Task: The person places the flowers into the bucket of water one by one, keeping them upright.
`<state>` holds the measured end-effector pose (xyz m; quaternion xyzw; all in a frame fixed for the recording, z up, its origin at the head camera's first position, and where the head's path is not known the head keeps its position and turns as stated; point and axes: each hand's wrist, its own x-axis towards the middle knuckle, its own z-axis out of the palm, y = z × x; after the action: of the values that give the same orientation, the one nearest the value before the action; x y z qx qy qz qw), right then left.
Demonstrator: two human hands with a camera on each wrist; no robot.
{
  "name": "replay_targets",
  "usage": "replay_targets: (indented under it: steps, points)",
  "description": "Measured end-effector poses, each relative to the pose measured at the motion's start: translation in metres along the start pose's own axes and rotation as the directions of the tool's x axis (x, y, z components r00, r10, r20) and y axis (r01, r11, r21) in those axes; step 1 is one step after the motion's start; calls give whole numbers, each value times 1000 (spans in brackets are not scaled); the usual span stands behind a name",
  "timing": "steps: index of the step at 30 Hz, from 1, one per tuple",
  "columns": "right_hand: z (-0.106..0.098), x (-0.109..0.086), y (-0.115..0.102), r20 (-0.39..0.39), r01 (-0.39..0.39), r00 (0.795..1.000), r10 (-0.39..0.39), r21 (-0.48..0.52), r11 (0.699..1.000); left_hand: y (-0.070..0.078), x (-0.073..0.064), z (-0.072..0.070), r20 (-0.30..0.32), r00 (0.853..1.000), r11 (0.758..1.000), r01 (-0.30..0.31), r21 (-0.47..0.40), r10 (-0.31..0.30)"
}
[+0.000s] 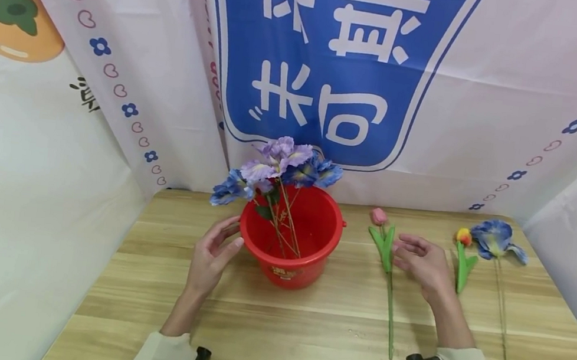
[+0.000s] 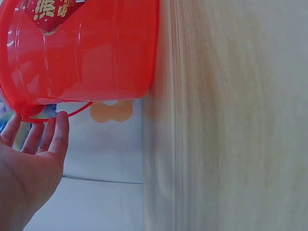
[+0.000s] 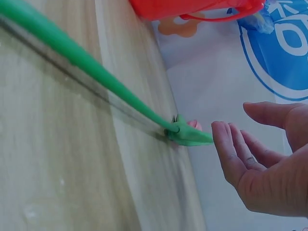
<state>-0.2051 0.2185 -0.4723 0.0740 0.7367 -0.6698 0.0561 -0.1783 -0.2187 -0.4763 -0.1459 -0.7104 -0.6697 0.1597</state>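
A red bucket (image 1: 286,272) stands on the wooden table with several blue and purple irises (image 1: 279,164) leaning in it, their stems reaching inside. At its left side is my left hand (image 1: 213,254), fingertips by the rim and thumb extended; in the left wrist view those fingers (image 2: 60,134) are at the bucket's thin handle (image 2: 79,109), not wrapped round it. A pink tulip (image 1: 378,217) with green leaves lies right of the bucket. Beside its leaves hovers my right hand (image 1: 423,266), fingers loosely bent and thumb apart, holding nothing in the right wrist view.
Right of my right hand lie a red-and-yellow tulip (image 1: 464,237) and a single blue iris (image 1: 495,239) on a long stem. A printed cloth with a blue sign (image 1: 344,61) hangs right behind the table's back edge. White cloth (image 1: 26,186) closes off the left side.
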Motion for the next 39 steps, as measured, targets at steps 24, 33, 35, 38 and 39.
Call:
replay_targets:
  steps: [24, 33, 35, 38, 39]
  points:
    - [5, 8, 23, 36, -122, 992, 125, -76, 990, 1, -3, -1, -4, 1000, 1000, 9, 12, -9]
    - [6, 8, 28, 27, -116, 992, 120, -105, 988, 1, -1, -1, -5, 1000, 1000, 17, 18, -17]
    - [5, 8, 29, 24, -114, 993, 118, -113, 987, 1, -1, -1, -5, 1000, 1000, 18, 22, -18]
    - [5, 9, 29, 14, -116, 993, 119, -135, 984, 1, -1, -1, -5, 1000, 999, 21, 34, -20]
    - [5, 8, 29, 10, -118, 993, 121, -141, 983, 2, -1, -1, -5, 1000, 999, 21, 35, -21]
